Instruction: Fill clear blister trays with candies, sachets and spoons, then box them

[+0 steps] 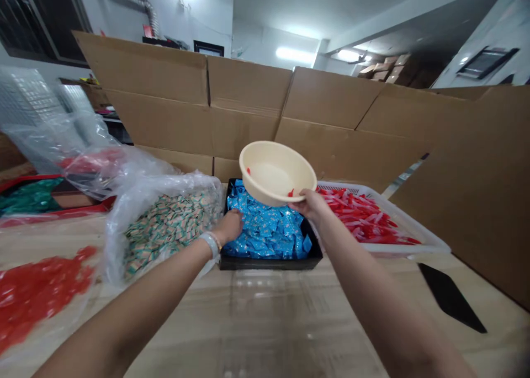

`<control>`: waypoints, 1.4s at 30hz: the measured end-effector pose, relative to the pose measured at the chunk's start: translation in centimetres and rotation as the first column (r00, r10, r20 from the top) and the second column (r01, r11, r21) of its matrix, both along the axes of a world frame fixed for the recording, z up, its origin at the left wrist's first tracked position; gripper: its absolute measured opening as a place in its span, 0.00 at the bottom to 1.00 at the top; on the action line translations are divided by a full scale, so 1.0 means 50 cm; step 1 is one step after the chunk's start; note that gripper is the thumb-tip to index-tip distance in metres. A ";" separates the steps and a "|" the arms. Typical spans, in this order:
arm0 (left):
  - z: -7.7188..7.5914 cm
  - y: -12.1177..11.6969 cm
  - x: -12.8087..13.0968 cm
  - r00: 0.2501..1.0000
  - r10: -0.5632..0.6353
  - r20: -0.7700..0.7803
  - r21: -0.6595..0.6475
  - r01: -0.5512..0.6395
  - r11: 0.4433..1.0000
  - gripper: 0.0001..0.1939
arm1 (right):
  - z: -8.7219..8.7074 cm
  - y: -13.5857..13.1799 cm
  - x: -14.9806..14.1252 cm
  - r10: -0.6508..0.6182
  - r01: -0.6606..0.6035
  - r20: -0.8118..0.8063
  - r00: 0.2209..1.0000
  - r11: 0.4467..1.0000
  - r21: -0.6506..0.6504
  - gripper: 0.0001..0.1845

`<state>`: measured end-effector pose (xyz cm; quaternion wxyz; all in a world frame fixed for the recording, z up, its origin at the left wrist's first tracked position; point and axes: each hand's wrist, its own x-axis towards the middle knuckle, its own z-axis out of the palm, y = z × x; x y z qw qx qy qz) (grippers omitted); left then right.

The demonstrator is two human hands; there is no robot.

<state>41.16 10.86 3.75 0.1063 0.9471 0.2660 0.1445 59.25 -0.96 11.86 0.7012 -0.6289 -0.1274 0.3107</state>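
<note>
My right hand (307, 203) grips the near rim of a cream plastic basin (275, 171), tilted toward me above a black tray. A few small red bits lie inside the basin, which otherwise shows bare walls. Beneath it, the black tray (271, 264) is heaped with blue printed packets (265, 232). At the tray's left edge is my left hand (231, 225), fingers curled in beside the packets; whether something is between them is hidden. A bracelet and a pale band circle that wrist.
Left of the tray, a clear plastic bag (114, 240) holds many green-and-tan packets (165, 229). Red packets (41, 289) lie further left. On the right stand a white basket (430, 245) of red-and-pink pieces (360, 218) and a black flat piece (451, 296). Cardboard walls (248, 85) enclose the back.
</note>
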 end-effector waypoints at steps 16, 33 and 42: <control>-0.011 0.216 0.359 0.957 0.155 -0.244 -0.127 -0.190 0.974 0.41 | -0.046 -0.086 0.203 0.053 -0.030 -0.069 0.996 0.955 0.296 0.18; -0.016 -0.052 0.041 0.940 -0.294 -0.173 -0.038 0.292 0.956 0.33 | -0.097 0.108 0.063 0.150 -0.148 0.090 0.985 0.989 -0.023 0.11; -0.047 -0.077 0.061 0.963 -0.172 -0.210 0.047 0.185 0.982 0.41 | -0.172 -0.028 0.013 0.551 -0.297 0.571 0.608 0.826 -0.480 0.32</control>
